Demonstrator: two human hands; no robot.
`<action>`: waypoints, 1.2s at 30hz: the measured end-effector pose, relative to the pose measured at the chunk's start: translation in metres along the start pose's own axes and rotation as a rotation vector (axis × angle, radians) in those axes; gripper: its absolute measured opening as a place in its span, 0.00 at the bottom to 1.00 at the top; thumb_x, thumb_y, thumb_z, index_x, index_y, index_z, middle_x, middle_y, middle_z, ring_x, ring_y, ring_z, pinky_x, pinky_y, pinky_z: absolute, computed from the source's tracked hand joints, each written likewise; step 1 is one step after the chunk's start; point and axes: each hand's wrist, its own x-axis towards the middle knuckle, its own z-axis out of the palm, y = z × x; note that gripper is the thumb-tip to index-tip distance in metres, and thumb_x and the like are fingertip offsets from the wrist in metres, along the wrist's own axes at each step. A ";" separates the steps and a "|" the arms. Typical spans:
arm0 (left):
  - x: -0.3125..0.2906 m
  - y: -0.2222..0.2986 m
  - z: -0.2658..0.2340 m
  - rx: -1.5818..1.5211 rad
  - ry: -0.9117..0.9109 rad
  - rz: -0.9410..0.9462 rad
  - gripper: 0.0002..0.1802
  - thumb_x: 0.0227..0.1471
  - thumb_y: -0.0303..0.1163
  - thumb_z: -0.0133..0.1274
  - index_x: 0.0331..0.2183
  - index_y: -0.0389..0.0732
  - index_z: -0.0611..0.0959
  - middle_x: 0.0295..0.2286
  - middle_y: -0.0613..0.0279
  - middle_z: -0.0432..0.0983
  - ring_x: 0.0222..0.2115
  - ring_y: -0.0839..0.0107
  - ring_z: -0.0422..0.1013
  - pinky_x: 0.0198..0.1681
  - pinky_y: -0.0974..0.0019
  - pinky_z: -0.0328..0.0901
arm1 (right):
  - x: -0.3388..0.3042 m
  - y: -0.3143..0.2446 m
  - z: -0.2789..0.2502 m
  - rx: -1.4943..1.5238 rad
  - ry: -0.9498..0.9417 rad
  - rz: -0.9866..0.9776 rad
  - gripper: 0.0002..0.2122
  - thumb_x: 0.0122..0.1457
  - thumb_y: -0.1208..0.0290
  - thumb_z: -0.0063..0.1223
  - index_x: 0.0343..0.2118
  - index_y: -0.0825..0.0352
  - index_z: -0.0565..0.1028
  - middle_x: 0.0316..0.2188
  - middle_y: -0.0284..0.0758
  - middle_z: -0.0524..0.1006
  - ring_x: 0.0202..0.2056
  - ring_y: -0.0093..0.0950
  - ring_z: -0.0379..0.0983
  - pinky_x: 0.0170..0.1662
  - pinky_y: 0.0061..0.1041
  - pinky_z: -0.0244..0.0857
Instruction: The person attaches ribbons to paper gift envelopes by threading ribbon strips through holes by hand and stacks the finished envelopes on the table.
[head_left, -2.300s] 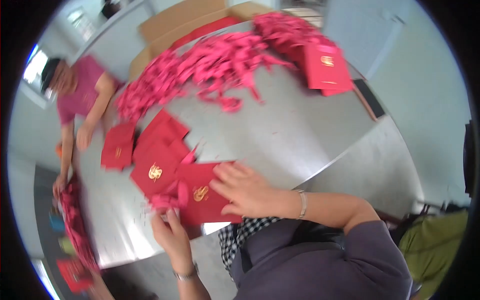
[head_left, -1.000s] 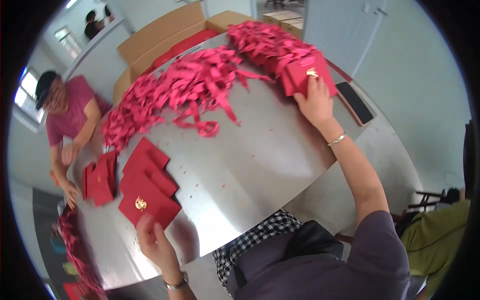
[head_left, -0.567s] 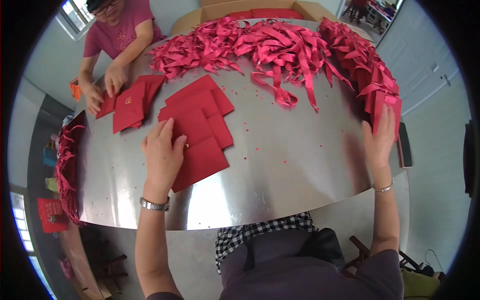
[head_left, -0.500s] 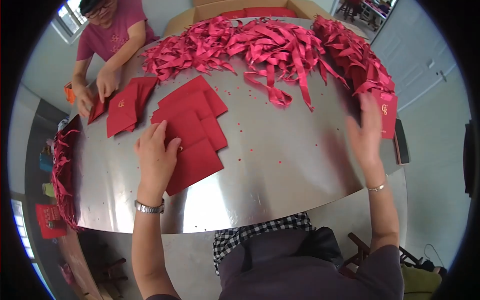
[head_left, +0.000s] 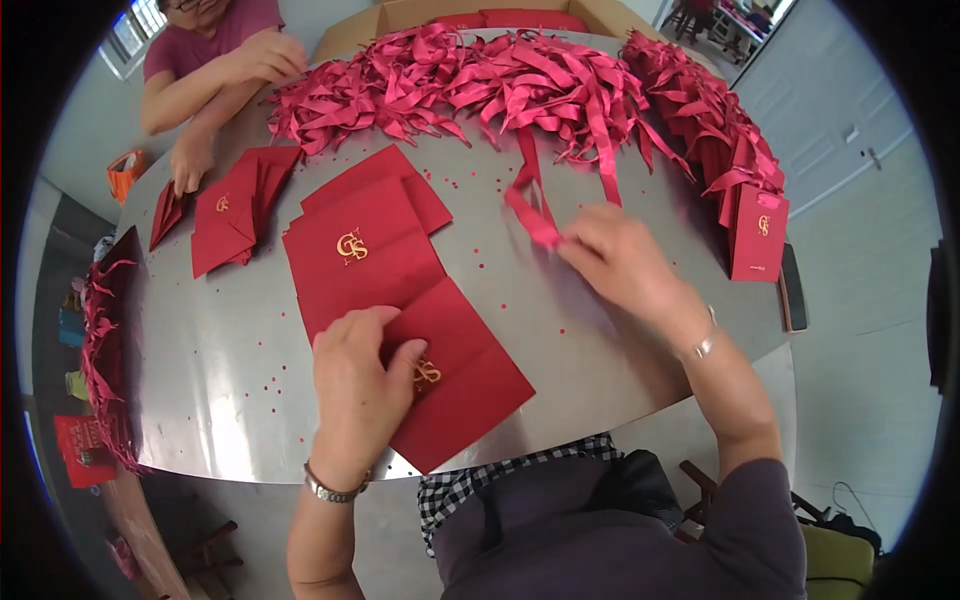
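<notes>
My left hand (head_left: 358, 390) grips the near flat red paper bag (head_left: 470, 385) at its left side, thumb on top beside a gold emblem. That bag overlaps a small pile of similar red bags (head_left: 375, 215) lying farther back. My right hand (head_left: 640, 268) is closed in a pinch on a loop of pink-red ribbon (head_left: 534, 215), drawn toward me from the big ribbon heap (head_left: 550, 90). My right fingertips are slightly blurred.
Across the metal table (head_left: 620, 370), a person (head_left: 215, 75) handles red bags (head_left: 228, 215). Finished-looking bags with ribbons (head_left: 757, 235) stand at the right, beside a dark phone-like object (head_left: 793, 288). More ribbons (head_left: 100, 340) line the left edge. Small red dots are scattered about.
My left hand has drawn the near bag toward me and to the right. My right hand has moved left from the right-hand bags and taken hold of the ribbon.
</notes>
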 end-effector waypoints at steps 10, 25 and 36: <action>-0.003 0.005 0.025 -0.001 -0.054 0.011 0.17 0.41 0.28 0.64 0.37 0.37 0.80 0.28 0.56 0.76 0.32 0.57 0.71 0.38 0.59 0.61 | -0.046 -0.017 -0.033 0.044 0.071 0.236 0.11 0.53 0.64 0.59 0.29 0.68 0.75 0.28 0.38 0.77 0.30 0.41 0.74 0.33 0.39 0.65; 0.003 0.013 0.026 -0.172 -0.188 -0.179 0.13 0.43 0.26 0.62 0.34 0.35 0.79 0.32 0.48 0.78 0.34 0.53 0.75 0.38 0.57 0.69 | -0.023 -0.036 0.008 0.070 -0.152 0.211 0.09 0.56 0.68 0.55 0.38 0.66 0.74 0.33 0.39 0.77 0.35 0.40 0.75 0.36 0.39 0.68; 0.008 0.003 0.020 -0.511 -0.336 -0.388 0.13 0.42 0.23 0.61 0.34 0.33 0.80 0.26 0.50 0.78 0.28 0.59 0.76 0.34 0.62 0.69 | -0.001 -0.072 0.017 0.402 0.012 0.275 0.07 0.56 0.71 0.55 0.29 0.68 0.71 0.27 0.42 0.75 0.30 0.42 0.74 0.31 0.38 0.67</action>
